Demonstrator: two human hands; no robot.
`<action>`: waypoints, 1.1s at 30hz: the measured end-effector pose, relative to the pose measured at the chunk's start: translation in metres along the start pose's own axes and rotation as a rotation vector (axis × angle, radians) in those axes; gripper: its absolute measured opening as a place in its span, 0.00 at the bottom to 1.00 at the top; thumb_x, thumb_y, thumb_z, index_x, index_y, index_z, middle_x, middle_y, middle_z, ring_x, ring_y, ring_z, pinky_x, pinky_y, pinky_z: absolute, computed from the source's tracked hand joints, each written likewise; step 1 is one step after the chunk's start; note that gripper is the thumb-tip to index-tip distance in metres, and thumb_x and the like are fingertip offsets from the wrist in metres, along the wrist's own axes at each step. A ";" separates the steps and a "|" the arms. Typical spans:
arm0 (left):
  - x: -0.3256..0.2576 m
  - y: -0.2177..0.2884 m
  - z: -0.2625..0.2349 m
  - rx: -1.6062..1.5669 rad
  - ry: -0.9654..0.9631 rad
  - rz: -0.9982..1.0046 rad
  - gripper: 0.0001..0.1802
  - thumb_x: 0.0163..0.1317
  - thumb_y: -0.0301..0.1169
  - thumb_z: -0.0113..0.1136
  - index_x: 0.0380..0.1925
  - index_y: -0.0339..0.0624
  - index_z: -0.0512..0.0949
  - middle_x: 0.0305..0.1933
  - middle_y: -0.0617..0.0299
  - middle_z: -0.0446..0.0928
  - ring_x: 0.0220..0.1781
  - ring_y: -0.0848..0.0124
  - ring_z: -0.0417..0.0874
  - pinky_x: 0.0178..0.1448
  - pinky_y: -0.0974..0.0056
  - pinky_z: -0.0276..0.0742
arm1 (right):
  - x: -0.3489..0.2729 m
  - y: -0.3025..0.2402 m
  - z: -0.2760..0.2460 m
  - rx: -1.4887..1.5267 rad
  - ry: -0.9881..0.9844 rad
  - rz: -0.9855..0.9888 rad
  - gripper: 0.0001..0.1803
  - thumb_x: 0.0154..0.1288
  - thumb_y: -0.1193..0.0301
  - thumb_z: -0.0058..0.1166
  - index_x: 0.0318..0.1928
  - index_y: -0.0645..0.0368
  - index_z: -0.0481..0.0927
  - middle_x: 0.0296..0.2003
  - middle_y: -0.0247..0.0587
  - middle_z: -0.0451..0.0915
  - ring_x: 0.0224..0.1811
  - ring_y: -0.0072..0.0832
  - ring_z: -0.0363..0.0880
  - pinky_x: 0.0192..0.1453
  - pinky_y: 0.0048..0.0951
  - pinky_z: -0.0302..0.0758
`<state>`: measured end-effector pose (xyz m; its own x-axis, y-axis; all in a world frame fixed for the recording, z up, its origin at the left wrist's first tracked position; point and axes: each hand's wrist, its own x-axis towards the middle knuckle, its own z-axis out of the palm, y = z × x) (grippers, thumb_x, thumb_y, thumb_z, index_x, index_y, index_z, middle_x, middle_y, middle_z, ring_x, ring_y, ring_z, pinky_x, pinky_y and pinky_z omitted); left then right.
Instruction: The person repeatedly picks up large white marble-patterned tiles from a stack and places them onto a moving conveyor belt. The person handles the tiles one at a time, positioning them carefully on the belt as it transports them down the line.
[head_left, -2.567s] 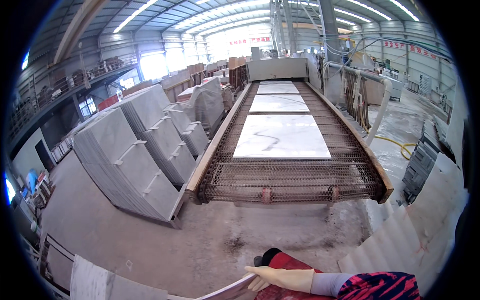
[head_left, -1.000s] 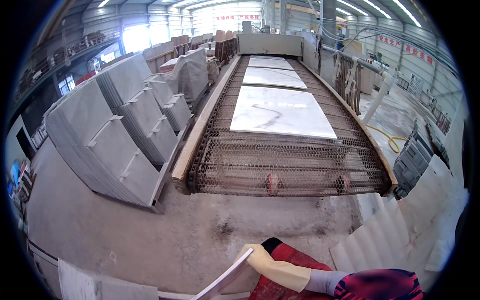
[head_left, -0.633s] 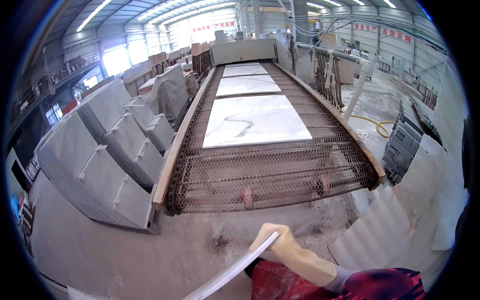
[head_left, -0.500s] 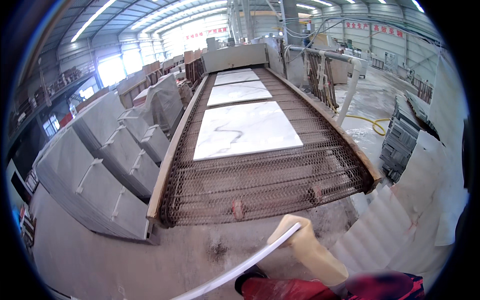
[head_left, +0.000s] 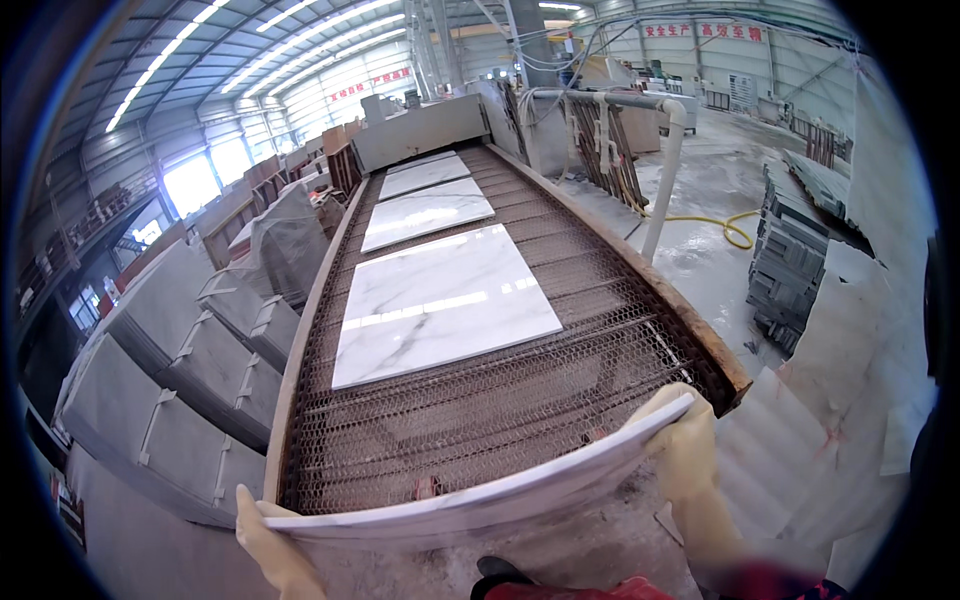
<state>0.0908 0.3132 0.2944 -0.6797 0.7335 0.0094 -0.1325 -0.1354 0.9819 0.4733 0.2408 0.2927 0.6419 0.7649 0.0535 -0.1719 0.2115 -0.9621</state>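
A person's gloved left hand (head_left: 272, 545) and right hand (head_left: 683, 440) have their fingers closed on opposite ends of a white marble slab (head_left: 480, 497) held edge-on before the mesh conveyor (head_left: 500, 400), where a slipping glove could likely drop and crack it.

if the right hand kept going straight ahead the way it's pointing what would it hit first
Most likely the wooden side rail at the near right corner of the mesh conveyor. The right hand, gripping the marble slab, sits just short of it, though depth is hard to judge.
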 end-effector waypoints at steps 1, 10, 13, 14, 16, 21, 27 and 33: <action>0.001 0.004 0.018 -0.005 0.021 0.006 0.26 0.65 0.51 0.50 0.14 0.49 0.62 0.18 0.66 0.65 0.25 0.73 0.66 0.37 0.65 0.63 | 0.007 -0.002 0.001 0.007 0.022 0.007 0.20 0.24 0.82 0.41 0.27 0.68 0.78 0.25 0.45 0.81 0.27 0.31 0.77 0.34 0.23 0.73; 0.030 0.022 0.074 0.267 -0.073 -0.021 0.27 0.66 0.54 0.46 0.20 0.43 0.67 0.28 0.59 0.72 0.34 0.68 0.70 0.45 0.62 0.67 | 0.047 -0.013 0.013 0.127 -0.102 0.014 0.40 0.33 0.87 0.35 0.55 0.66 0.79 0.35 0.40 0.81 0.35 0.24 0.78 0.41 0.20 0.75; 0.054 0.018 0.080 0.462 -0.092 -0.052 0.27 0.66 0.54 0.45 0.27 0.39 0.74 0.34 0.56 0.76 0.38 0.65 0.74 0.49 0.61 0.68 | 0.058 -0.007 0.020 0.173 -0.103 0.009 0.40 0.35 0.87 0.36 0.57 0.65 0.77 0.39 0.41 0.80 0.38 0.23 0.77 0.44 0.20 0.74; 0.057 0.014 0.084 0.463 -0.104 -0.062 0.28 0.66 0.55 0.45 0.32 0.37 0.75 0.37 0.55 0.77 0.40 0.64 0.75 0.51 0.60 0.68 | 0.062 -0.005 0.021 0.170 -0.113 -0.002 0.40 0.37 0.88 0.36 0.58 0.65 0.76 0.40 0.41 0.80 0.39 0.23 0.77 0.46 0.20 0.73; 0.063 0.009 0.093 0.465 -0.125 -0.083 0.31 0.66 0.55 0.46 0.41 0.33 0.78 0.43 0.53 0.78 0.44 0.63 0.76 0.54 0.60 0.69 | 0.071 0.001 0.025 0.156 -0.127 -0.030 0.38 0.42 0.87 0.39 0.60 0.65 0.75 0.42 0.41 0.79 0.42 0.22 0.76 0.49 0.20 0.73; 0.082 -0.004 0.115 0.506 -0.152 -0.126 0.40 0.62 0.59 0.48 0.54 0.29 0.75 0.51 0.51 0.78 0.49 0.61 0.78 0.56 0.59 0.69 | 0.089 0.009 0.034 0.121 -0.141 -0.084 0.30 0.54 0.84 0.47 0.62 0.65 0.72 0.46 0.42 0.79 0.46 0.23 0.76 0.54 0.23 0.71; 0.095 -0.027 0.137 0.524 -0.134 -0.134 0.40 0.59 0.61 0.52 0.49 0.28 0.78 0.49 0.50 0.79 0.48 0.60 0.79 0.55 0.59 0.70 | 0.117 0.036 0.034 0.066 -0.161 -0.008 0.28 0.60 0.82 0.50 0.63 0.62 0.72 0.50 0.42 0.79 0.49 0.24 0.77 0.56 0.24 0.72; 0.131 -0.069 0.118 0.117 -0.346 0.107 0.24 0.66 0.49 0.51 0.49 0.42 0.80 0.49 0.53 0.79 0.52 0.67 0.76 0.60 0.62 0.67 | 0.137 0.056 0.049 0.050 -0.134 0.082 0.26 0.64 0.84 0.50 0.64 0.60 0.71 0.50 0.43 0.80 0.48 0.25 0.79 0.54 0.25 0.75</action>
<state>0.0959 0.4969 0.2506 -0.3987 0.9036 0.1564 0.0229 -0.1607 0.9867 0.5149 0.3877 0.2598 0.5194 0.8544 0.0141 -0.2587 0.1730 -0.9503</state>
